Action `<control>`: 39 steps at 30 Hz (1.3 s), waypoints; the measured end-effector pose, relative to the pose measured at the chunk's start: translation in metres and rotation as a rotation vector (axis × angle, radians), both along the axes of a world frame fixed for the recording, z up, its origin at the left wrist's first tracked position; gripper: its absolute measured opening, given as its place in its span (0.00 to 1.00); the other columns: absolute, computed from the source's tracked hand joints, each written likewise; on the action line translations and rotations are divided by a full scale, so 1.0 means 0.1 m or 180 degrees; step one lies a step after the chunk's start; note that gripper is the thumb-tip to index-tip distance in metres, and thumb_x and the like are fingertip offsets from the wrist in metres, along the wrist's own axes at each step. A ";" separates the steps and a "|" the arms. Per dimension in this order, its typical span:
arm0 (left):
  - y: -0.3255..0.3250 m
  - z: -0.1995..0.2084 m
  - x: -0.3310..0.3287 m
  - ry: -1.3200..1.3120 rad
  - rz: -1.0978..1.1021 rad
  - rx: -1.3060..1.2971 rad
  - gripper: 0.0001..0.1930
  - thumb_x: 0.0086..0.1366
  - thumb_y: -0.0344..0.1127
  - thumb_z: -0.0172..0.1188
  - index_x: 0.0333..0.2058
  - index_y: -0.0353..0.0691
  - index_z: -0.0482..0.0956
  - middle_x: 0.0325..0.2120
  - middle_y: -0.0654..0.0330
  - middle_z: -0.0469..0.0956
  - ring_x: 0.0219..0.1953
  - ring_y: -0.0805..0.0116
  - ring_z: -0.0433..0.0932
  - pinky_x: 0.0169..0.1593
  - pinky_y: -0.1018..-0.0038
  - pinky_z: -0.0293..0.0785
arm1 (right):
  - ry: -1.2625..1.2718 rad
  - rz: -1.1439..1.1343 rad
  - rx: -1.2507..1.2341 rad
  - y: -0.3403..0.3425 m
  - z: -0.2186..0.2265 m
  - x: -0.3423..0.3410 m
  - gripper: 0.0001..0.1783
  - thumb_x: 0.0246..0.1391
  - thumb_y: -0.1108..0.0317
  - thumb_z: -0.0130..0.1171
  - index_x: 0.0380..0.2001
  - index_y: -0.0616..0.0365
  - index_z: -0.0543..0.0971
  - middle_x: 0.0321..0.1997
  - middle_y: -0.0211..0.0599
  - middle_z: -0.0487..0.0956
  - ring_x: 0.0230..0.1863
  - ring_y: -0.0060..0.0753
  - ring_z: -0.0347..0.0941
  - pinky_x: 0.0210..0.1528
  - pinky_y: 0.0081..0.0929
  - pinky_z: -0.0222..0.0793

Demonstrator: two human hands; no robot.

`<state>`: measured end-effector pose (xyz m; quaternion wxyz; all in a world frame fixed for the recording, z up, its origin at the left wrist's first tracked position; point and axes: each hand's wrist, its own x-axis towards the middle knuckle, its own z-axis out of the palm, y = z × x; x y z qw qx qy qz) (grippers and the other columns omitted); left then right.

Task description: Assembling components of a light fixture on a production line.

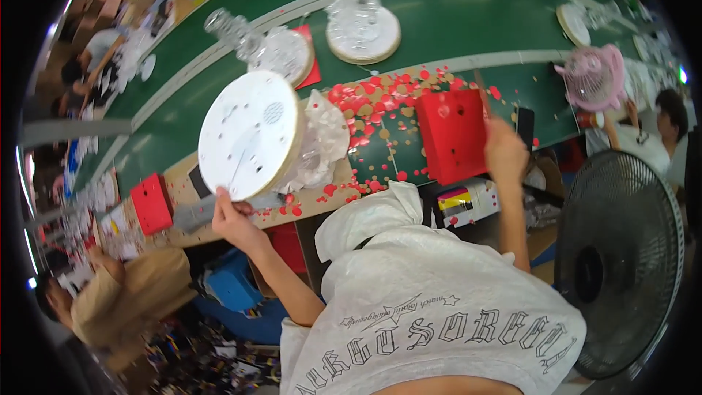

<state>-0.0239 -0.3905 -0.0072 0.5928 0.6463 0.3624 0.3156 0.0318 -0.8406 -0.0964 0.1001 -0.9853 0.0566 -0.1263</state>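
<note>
The left hand's (238, 225) fingers pinch the rim of a white perforated disc (245, 135), tilted at the counter's (535, 86) near edge; the right hand's (506, 152) fingers, grip untellable, are beside a red box (446, 139).

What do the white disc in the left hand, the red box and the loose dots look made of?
White disc: probably plastic, smooth and pale, with a perforated-looking round patch in its face.
Red box: likely cardboard, fairly matte; flat panels, straight edges, dark hole-like spots.
Loose dots: thin paper or card, red and brown; too small to tell which.
</note>
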 end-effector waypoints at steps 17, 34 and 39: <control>-0.26 0.02 -0.31 -0.0288 -0.0475 -0.0762 0.18 0.73 0.39 0.55 0.23 0.37 0.75 0.16 0.64 0.74 0.15 0.81 0.63 0.21 0.81 0.53 | 0.1628 0.1181 0.5183 2.27 1.07 0.82 0.27 0.66 0.65 0.55 0.65 0.65 0.69 0.51 0.39 0.82 0.49 0.23 0.79 0.50 0.22 0.74; 0.05 -0.07 -0.43 -0.0507 -0.1130 -0.1549 0.16 0.70 0.37 0.58 0.23 0.36 0.80 0.17 0.64 0.77 0.17 0.81 0.66 0.24 0.80 0.57 | 0.1784 0.1291 0.3536 2.50 1.04 0.82 0.32 0.62 0.66 0.63 0.67 0.58 0.69 0.34 0.30 0.85 0.34 0.11 0.77 0.40 0.14 0.68; 0.39 -0.03 -0.55 -0.0296 -0.1654 -0.1814 0.11 0.65 0.32 0.62 0.37 0.26 0.84 0.29 0.59 0.83 0.29 0.78 0.77 0.33 0.80 0.69 | 0.1666 0.1214 0.3747 2.46 1.10 0.60 0.34 0.59 0.63 0.65 0.67 0.55 0.70 0.29 0.34 0.86 0.33 0.10 0.76 0.43 0.17 0.69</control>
